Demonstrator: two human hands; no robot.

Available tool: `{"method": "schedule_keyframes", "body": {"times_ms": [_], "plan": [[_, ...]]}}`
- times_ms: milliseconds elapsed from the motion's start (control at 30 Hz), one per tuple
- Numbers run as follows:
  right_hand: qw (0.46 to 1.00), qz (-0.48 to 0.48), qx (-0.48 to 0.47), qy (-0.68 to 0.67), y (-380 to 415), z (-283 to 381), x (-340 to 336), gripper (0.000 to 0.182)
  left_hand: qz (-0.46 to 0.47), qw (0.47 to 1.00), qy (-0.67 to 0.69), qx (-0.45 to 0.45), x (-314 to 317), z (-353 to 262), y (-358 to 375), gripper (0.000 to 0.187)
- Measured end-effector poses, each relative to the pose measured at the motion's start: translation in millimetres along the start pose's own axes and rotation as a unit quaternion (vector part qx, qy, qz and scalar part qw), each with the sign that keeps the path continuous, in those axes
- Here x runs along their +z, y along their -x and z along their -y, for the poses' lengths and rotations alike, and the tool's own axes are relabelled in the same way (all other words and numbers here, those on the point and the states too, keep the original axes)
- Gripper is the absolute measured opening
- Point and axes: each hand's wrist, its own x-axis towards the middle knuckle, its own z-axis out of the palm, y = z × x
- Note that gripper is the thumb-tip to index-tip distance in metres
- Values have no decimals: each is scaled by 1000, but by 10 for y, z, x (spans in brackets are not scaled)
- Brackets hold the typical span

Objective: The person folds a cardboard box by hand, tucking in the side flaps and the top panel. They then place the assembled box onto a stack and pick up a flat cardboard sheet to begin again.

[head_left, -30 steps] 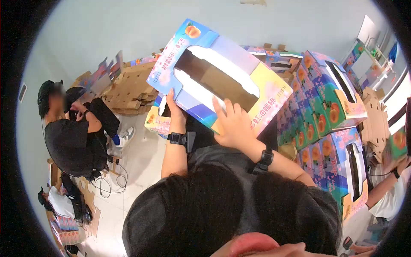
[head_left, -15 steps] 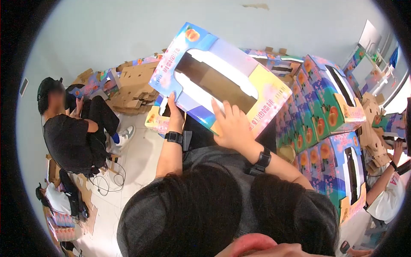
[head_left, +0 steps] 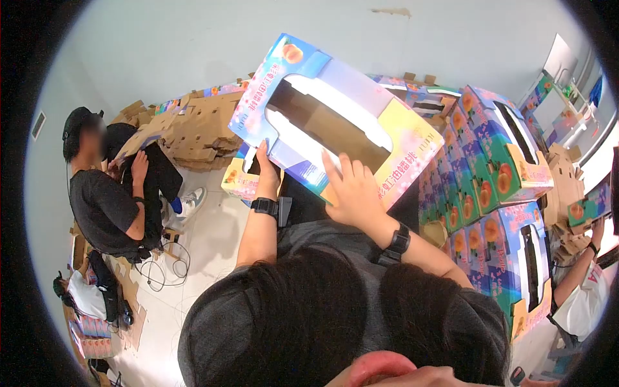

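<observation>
A colourful printed fruit carton (head_left: pixel 387 122) with a long cut-out window is held up in front of me, tilted, its brown inside showing through the window. My left hand (head_left: pixel 265 169) grips its lower left edge, thumb up along the side. My right hand (head_left: pixel 351 190) lies flat with fingers spread against the carton's lower face near the yellow end. Both wrists wear black bands.
Stacked finished cartons (head_left: pixel 496 161) stand at the right. Piles of flat brown cardboard (head_left: pixel 196 129) lie at the back left. A seated person in black (head_left: pixel 106 193) handles a flat sheet at the left. Another person's arm (head_left: pixel 580 277) shows at the right edge. Cables (head_left: pixel 161 271) lie on the floor.
The carton and my hands have barely shifted. The person at the left has lifted a flat cardboard sheet. The person at the right has raised an arm with a small carton.
</observation>
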Motion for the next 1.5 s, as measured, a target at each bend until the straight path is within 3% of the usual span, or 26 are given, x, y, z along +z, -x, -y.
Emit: {"method": "schedule_keyframes", "body": {"times_ms": [1500], "plan": [[1000, 16, -14, 19, 11, 17, -11, 114, -12, 1000, -12, 12, 3, -24, 77, 68]]}}
